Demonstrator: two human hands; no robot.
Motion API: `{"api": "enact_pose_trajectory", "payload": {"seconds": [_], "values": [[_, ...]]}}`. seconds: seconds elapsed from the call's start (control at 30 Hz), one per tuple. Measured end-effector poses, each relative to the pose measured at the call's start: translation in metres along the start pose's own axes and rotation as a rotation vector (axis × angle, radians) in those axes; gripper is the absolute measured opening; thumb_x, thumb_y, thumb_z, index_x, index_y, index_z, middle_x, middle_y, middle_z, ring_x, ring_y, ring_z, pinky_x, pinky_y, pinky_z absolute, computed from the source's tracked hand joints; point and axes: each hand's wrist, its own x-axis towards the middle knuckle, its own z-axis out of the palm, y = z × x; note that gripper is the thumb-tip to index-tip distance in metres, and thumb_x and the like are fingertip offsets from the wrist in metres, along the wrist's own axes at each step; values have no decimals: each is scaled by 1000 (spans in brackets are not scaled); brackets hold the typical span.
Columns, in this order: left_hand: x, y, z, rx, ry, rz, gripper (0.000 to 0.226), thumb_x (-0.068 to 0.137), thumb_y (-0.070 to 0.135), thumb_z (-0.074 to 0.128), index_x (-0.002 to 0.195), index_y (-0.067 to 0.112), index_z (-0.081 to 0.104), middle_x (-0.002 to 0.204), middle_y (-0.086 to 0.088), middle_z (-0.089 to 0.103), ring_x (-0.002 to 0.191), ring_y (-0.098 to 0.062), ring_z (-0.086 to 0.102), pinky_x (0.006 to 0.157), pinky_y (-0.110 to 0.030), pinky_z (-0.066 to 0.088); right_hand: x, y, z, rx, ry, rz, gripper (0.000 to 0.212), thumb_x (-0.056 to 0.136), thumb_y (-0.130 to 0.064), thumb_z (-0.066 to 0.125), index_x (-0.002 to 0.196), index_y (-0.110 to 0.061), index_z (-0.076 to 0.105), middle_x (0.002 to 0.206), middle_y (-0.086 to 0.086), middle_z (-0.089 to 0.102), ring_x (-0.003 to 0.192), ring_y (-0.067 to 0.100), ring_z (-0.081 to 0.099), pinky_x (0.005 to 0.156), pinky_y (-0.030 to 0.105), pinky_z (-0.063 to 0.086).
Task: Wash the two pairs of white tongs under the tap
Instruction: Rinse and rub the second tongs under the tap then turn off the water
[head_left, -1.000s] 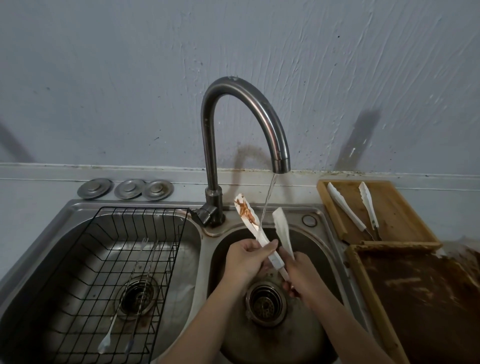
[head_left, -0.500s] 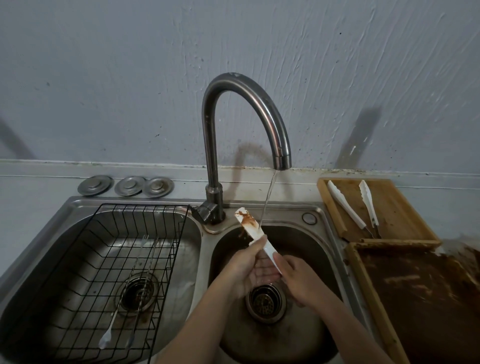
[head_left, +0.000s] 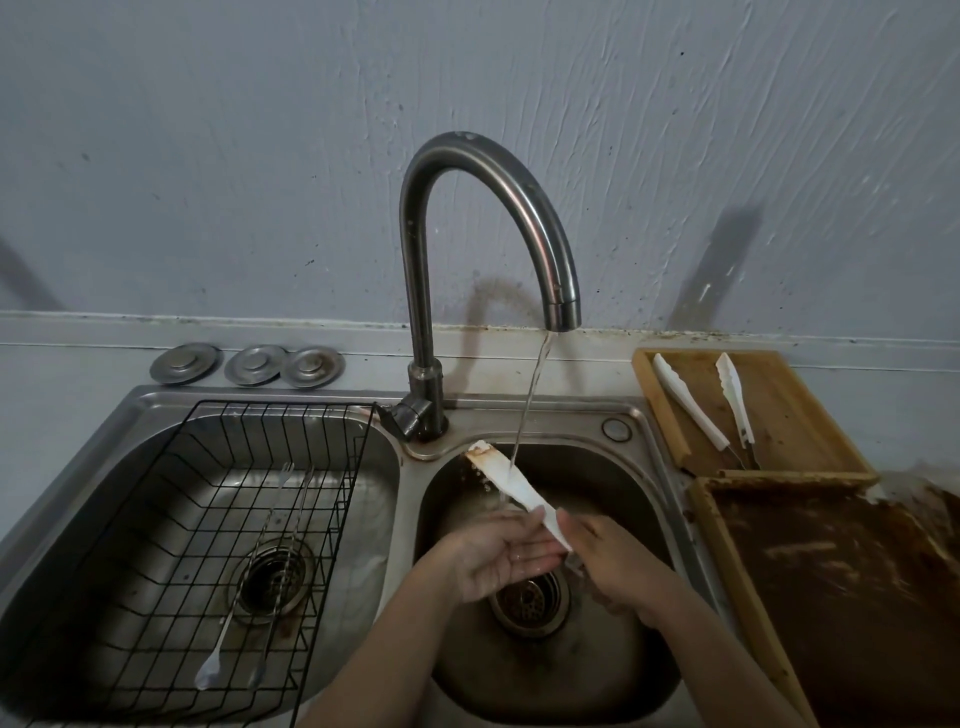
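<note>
I'm seeing both forearms coming in from 6 o'clock over the right basin (head_left: 639, 613), drain (head_left: 527, 597) sitting below the hands. Left hand (head_left: 498, 553) is lying palm-up with fingers relaxed and straight, tips pointing to 3 o'clock, just under the tongs' handle end; whether it's touching them I can't tell. Right hand (head_left: 605, 564) is grasping the near end of the held tongs (head_left: 511, 480); fingers are curling round it, though the end itself is hidden in the fist. The tongs are angling up toward 11 o'clock from the hands, arms looking squeezed together, brown residue showing at the far tip and along the left edge. The water stream (head_left: 527, 410) is falling from the tap (head_left: 467, 249) and hitting the tongs about midway along.

At 9 o'clock, the left basin is holding a black wire rack (head_left: 171, 519) with two long thin utensils (head_left: 249, 582) lying in it, far ends toward 12.

At 3 o'clock, a brown-stained wooden tray (head_left: 852, 587) is sitting on the counter. Beyond it at 2 o'clock, a lighter wooden tray (head_left: 789, 410) is holding the second tongs (head_left: 706, 402), arms spread in a V, joint nearest me.

Farther back at 10 o'clock, three metal sink plugs (head_left: 249, 364) are lining the ledge under the wall.
</note>
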Motion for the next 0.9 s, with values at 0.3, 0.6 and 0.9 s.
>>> {"api": "enact_pose_trajectory", "payload": {"seconds": [0.3, 0.6, 0.9], "values": [[2, 15, 6, 349, 245, 199, 38, 97, 34, 43, 88, 4, 67, 73, -10, 73, 57, -12, 69, 44, -18, 49, 13, -7, 9, 513, -225, 246, 49, 94, -53, 31, 103, -13, 57, 54, 4, 62, 35, 5, 34, 32, 15, 23], [-9, 26, -7, 411, 242, 225, 15, 80, 13, 71, 68, 9, 62, 56, -2, 69, 44, -6, 62, 40, -13, 44, 14, -15, 11, 278, -187, 173, 53, 95, -52, 27, 102, -9, 56, 65, 13, 63, 34, 7, 35, 35, 17, 25], [2, 13, -15, -439, 409, 103, 30, 89, 25, 60, 102, -2, 55, 91, -20, 68, 64, -26, 69, 42, -31, 56, -4, -9, -14, -382, -41, -110, 42, 96, -44, 34, 69, -23, 57, 64, -4, 58, 58, 9, 56, 61, 27, 44]]}}
